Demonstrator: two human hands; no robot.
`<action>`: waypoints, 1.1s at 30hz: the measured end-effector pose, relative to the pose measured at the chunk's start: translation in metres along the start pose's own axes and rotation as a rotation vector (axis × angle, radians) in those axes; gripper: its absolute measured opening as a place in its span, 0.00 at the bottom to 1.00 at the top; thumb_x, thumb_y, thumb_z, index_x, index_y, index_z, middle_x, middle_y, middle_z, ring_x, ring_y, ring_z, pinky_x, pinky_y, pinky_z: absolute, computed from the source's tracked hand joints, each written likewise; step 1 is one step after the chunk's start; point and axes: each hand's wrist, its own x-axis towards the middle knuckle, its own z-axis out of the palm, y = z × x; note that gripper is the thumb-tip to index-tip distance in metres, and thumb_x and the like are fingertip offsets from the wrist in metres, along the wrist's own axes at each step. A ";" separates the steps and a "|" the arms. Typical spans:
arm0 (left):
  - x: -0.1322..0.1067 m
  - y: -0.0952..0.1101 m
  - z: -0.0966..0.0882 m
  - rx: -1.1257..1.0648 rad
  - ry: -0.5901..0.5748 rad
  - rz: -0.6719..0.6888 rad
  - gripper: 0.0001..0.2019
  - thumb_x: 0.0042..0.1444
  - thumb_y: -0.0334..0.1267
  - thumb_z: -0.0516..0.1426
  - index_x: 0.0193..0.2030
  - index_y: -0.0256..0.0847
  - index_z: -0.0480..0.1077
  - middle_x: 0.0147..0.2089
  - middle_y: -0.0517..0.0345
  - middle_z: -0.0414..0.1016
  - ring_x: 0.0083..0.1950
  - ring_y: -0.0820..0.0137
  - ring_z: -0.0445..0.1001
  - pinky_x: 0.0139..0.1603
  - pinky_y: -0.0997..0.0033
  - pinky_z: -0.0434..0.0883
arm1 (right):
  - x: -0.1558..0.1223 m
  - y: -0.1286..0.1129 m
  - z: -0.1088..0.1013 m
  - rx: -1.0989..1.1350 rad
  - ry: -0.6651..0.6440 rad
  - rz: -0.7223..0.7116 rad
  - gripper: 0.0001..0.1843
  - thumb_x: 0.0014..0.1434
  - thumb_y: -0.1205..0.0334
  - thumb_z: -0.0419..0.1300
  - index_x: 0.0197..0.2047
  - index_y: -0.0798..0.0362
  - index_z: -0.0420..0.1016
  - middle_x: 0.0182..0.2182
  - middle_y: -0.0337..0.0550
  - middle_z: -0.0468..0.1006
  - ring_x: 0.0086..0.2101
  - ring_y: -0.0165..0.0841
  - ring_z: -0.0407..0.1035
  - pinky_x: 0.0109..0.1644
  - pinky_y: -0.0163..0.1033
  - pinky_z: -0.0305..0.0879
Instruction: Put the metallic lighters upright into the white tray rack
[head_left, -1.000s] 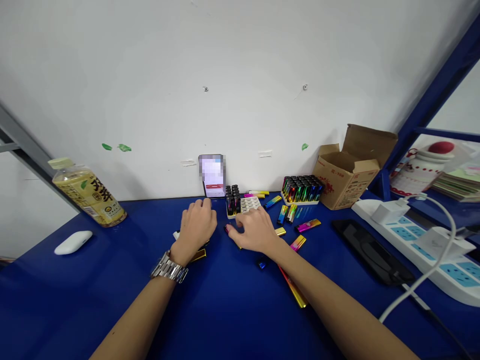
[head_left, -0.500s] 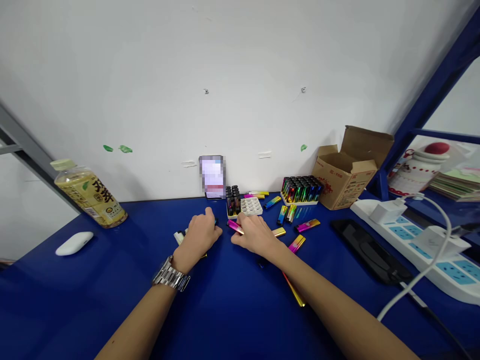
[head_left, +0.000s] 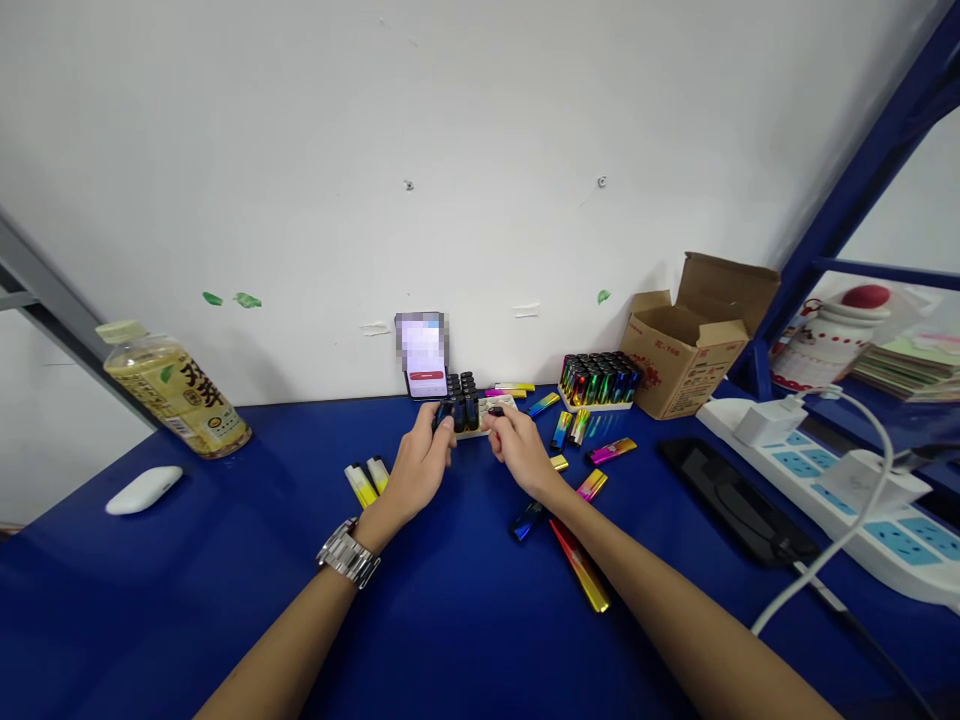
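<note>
A white tray [head_left: 504, 402] stands near the wall, with several dark lighters [head_left: 468, 398] upright in its left part. My left hand [head_left: 418, 455], a metal watch on its wrist, is closed around a dark lighter [head_left: 442, 412] just left of the tray. At the tray's front right, my right hand [head_left: 521, 452] pinches a lighter [head_left: 496, 411]; only its black top shows, the rest is hidden by the fingers. Two yellow-and-white lighters [head_left: 361, 485] lie left of my left hand. Around my right forearm lie a blue lighter [head_left: 526, 521] and red-and-gold lighters [head_left: 581, 568].
A full tray of shiny lighters [head_left: 600, 380] stands by an open carton [head_left: 679, 345]. More lighters [head_left: 611, 452] lie loose. A phone [head_left: 424, 355] leans on the wall. A bottle [head_left: 176, 390] and white case [head_left: 144, 490] are left; a power strip [head_left: 832, 490] and black power bank [head_left: 735, 500] right.
My right hand has moved slightly right and up to the tray, and the pink lighter in it no longer shows. My left hand has moved right, toward the tray, uncovering the yellow-and-white lighters.
</note>
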 end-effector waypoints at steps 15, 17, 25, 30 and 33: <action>-0.001 0.001 0.007 -0.515 0.111 -0.202 0.23 0.55 0.54 0.55 0.23 0.33 0.71 0.12 0.59 0.66 0.10 0.78 0.58 0.12 0.78 0.53 | 0.004 0.000 -0.001 0.472 -0.037 0.232 0.28 0.57 0.33 0.48 0.25 0.51 0.61 0.09 0.26 0.52 0.11 0.22 0.44 0.14 0.29 0.48; -0.002 0.003 0.007 -0.542 0.101 -0.225 0.22 0.54 0.52 0.56 0.22 0.33 0.72 0.12 0.58 0.67 0.10 0.79 0.58 0.11 0.79 0.52 | 0.003 -0.004 -0.002 0.455 -0.043 0.306 0.30 0.59 0.35 0.45 0.20 0.51 0.59 0.08 0.27 0.49 0.10 0.22 0.41 0.12 0.29 0.44; -0.002 0.007 0.011 -0.686 0.106 -0.414 0.16 0.48 0.46 0.57 0.20 0.34 0.68 0.10 0.58 0.65 0.07 0.81 0.50 0.10 0.80 0.47 | 0.001 -0.008 -0.003 0.376 0.046 0.334 0.26 0.61 0.53 0.41 0.13 0.51 0.54 0.06 0.29 0.46 0.09 0.22 0.38 0.11 0.29 0.37; 0.000 0.008 0.012 -0.706 0.156 -0.475 0.13 0.46 0.42 0.55 0.18 0.37 0.63 0.09 0.59 0.64 0.07 0.83 0.49 0.10 0.81 0.43 | 0.002 -0.003 -0.002 0.333 0.107 0.283 0.24 0.58 0.54 0.44 0.12 0.50 0.53 0.07 0.30 0.47 0.10 0.22 0.39 0.12 0.29 0.37; 0.000 0.008 0.011 -0.711 0.161 -0.484 0.12 0.46 0.42 0.56 0.18 0.37 0.63 0.10 0.59 0.64 0.08 0.83 0.48 0.10 0.81 0.43 | 0.002 -0.003 -0.002 0.318 0.125 0.288 0.23 0.56 0.55 0.45 0.12 0.50 0.53 0.08 0.30 0.47 0.10 0.21 0.39 0.12 0.29 0.37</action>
